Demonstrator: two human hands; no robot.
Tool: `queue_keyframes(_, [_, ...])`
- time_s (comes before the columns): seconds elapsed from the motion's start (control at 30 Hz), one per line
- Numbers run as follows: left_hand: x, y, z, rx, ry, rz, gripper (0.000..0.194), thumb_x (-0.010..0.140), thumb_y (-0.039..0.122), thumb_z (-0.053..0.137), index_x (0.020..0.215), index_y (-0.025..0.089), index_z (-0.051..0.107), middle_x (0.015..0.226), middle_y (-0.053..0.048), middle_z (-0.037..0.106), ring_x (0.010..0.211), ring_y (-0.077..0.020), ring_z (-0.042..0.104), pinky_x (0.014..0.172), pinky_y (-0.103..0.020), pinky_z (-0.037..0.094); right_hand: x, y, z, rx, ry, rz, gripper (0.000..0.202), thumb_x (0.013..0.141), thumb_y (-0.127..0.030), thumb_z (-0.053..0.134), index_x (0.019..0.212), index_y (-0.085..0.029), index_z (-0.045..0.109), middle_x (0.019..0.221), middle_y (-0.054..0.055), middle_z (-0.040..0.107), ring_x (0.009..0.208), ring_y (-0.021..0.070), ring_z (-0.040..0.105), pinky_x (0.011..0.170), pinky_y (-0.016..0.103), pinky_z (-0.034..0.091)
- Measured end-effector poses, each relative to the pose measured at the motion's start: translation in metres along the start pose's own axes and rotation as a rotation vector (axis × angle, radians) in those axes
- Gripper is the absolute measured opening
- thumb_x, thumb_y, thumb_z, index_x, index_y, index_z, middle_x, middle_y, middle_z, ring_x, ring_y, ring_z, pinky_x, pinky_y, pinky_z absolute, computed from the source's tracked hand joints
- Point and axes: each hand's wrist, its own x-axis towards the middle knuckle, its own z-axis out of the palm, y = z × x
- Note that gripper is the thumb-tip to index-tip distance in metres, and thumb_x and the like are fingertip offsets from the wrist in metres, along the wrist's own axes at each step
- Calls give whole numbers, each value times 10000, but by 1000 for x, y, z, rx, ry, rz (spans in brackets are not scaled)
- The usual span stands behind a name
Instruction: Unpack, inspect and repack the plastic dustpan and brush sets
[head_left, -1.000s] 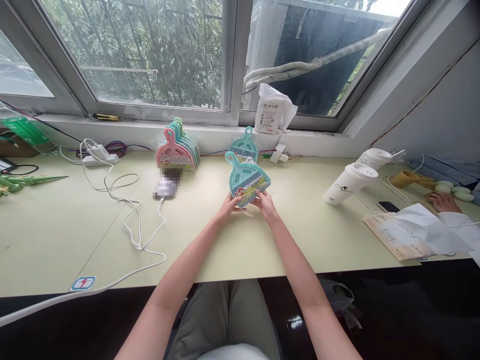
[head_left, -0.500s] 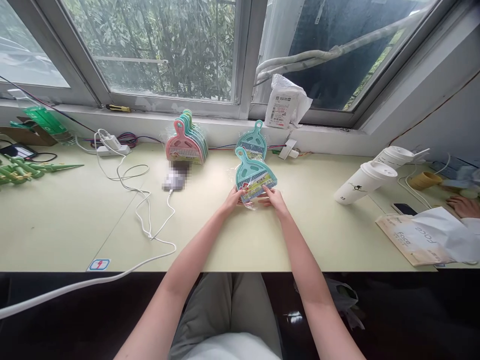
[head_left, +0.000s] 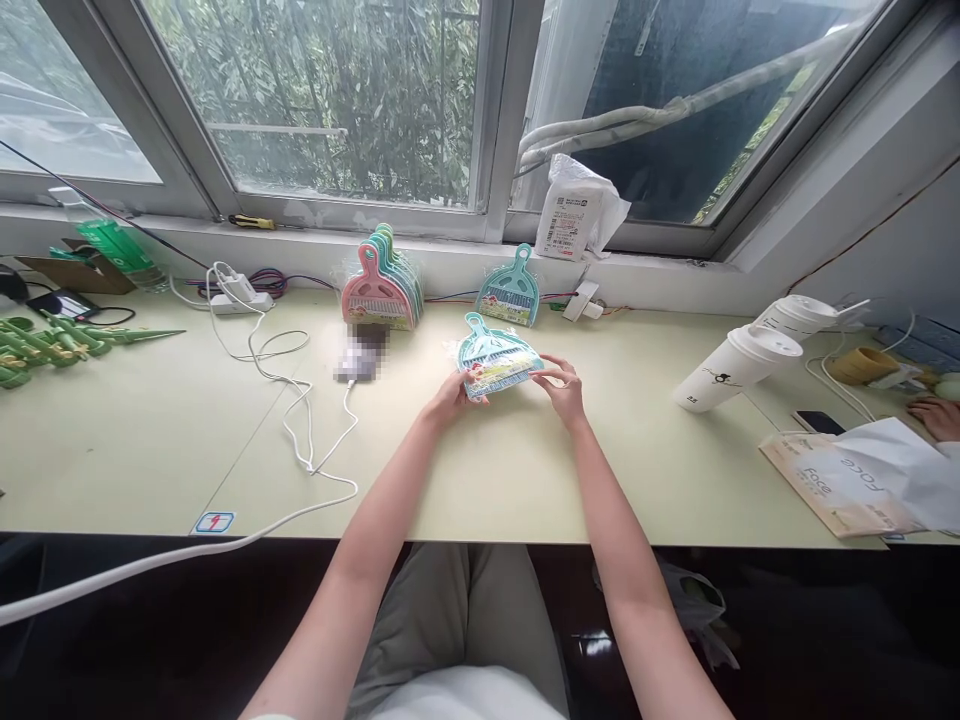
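A teal mini dustpan-and-brush set (head_left: 497, 362), wrapped in clear plastic with a printed label, is held just over the table at an angle, its looped handle pointing away. My left hand (head_left: 450, 393) grips its lower left corner, thumb on top. At the right corner, my right hand (head_left: 562, 388) pinches the edge between thumb and fingers. Behind it, a second teal dustpan set (head_left: 511, 290) leans upright against the window ledge. Further left stands a row of several wrapped sets, a pink dustpan set (head_left: 377, 295) in front and teal ones behind.
A phone (head_left: 356, 365) on a white cable (head_left: 309, 420) lies left of my hands. White cups (head_left: 731, 370) and a paper bag (head_left: 847, 480) are at the right, near another person's hand (head_left: 934, 415). A wrapped package (head_left: 574, 215) leans on the window.
The held dustpan set has tipped back, its handle lower and apart from the set behind. My right hand has shifted from the front edge to the right corner. The view has moved slightly.
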Motion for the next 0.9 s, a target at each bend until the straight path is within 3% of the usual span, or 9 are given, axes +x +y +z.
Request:
queue_keyframes(0.13, [-1, -3, 4, 53, -138, -26, 403, 738, 217, 515, 1124, 105, 490, 1034, -136, 657, 552, -145, 637, 444, -248, 479, 0, 13, 2, 114, 14, 147, 158, 718, -422, 681, 748, -269, 707, 1139, 27, 606, 1170, 238, 464, 1043, 448, 329])
queue_keyframes(0.27, [0, -9, 5, 78, -172, -27, 508, 741, 222, 553, 1226, 154, 415, 1040, -110, 650, 583, -144, 638, 519, -293, 546, 1, 26, 9, 133, 54, 221, 193, 659, -359, 723, 795, -228, 683, 1253, 46, 501, 1208, 219, 444, 1056, 402, 337])
queue_keyframes(0.37, [0, -13, 5, 106, -176, -24, 587, 734, 243, 587, 1280, 194, 378, 1001, -92, 662, 580, -145, 628, 538, -302, 557, 0, 31, 10, 203, 53, 323, 535, 605, -311, 754, 1113, -253, 596, 1314, 68, 461, 1208, 221, 462, 1037, 414, 373])
queue_keyframes(0.47, [-2, -14, 7, 144, -157, -14, 603, 755, 339, 608, 1297, 195, 386, 972, -102, 665, 555, -138, 614, 559, -297, 552, 0, 32, 7, 378, -29, 496, 811, 525, -298, 807, 1266, -235, 481, 1228, 86, 556, 1074, 233, 564, 967, 433, 440])
queue_keyframes(0.53, [-5, -12, 11, 172, -151, 15, 651, 771, 424, 603, 1332, 198, 363, 1074, -133, 637, 581, -145, 626, 583, -315, 550, 0, 33, 4, 476, -74, 503, 793, 506, -309, 818, 1231, -200, 516, 1152, 78, 614, 1025, 231, 587, 958, 424, 446])
queue_keyframes(0.6, [-9, -10, 15, 213, -152, 68, 764, 746, 449, 639, 1389, 220, 294, 1193, -159, 579, 646, -165, 646, 619, -337, 550, 2, 34, 5, 498, -41, 447, 720, 510, -327, 812, 1171, -188, 561, 1129, 67, 634, 1033, 226, 580, 972, 413, 434])
queue_keyframes(0.73, [-12, -7, 19, 336, -84, 232, 1085, 575, 326, 802, 1454, 284, 167, 1275, -150, 518, 783, -192, 644, 697, -353, 544, 4, 38, 9, 408, 108, 391, 639, 493, -331, 809, 1076, -189, 590, 1113, 63, 635, 1037, 222, 566, 955, 397, 436])
queue_keyframes(0.83, [-12, -8, 17, 417, -27, 304, 1134, 577, 311, 798, 1468, 310, 98, 1298, -145, 499, 740, -162, 625, 670, -336, 539, 5, 39, 12, 361, 130, 401, 622, 479, -323, 807, 1040, -186, 577, 1076, 65, 631, 989, 213, 572, 898, 374, 461])
queue_keyframes(0.9, [-12, -9, 16, 464, -56, 340, 1172, 576, 300, 795, 1473, 315, 40, 1335, -150, 467, 776, -164, 618, 654, -307, 533, 4, 39, 12, 365, 149, 411, 646, 479, -324, 803, 1059, -196, 550, 1081, 62, 618, 958, 200, 577, 862, 358, 475])
